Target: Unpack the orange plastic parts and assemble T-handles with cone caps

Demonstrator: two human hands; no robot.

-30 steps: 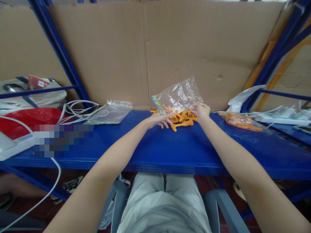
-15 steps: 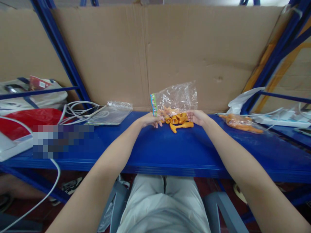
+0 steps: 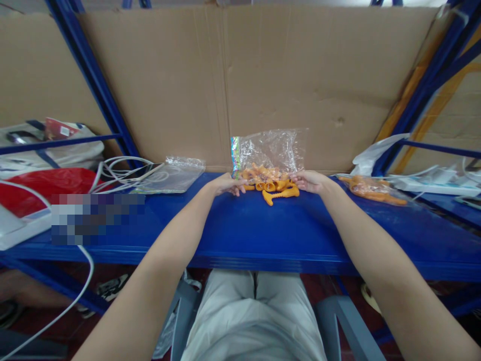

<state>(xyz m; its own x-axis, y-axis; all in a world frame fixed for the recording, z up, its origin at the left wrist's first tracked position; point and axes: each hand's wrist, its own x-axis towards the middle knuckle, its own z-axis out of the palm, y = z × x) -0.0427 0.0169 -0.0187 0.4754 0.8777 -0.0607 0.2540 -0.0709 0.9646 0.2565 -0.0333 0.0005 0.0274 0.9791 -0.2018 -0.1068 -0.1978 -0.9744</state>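
Note:
A clear plastic bag with a coloured strip on its left side stands against the cardboard, its opening toward me. Several orange plastic pieces with hollow round ends lie in its lower part and at its mouth. One handle-like orange piece rests in front on the table. My left hand pinches the bag's lower left edge, its other fingers loosely curled. At the lower right edge, my right hand is closed on the bag, fingertips beside the orange pieces.
On the right lies another clear bag of orange pieces, near a white power strip. To the left are a flat clear bag, coiled white cables and a red bag. Cardboard backs the blue table.
Both hands have moved slightly apart, the left one leftward and the right one rightward. The bag's mouth looks wider, and more of the orange pieces inside show.

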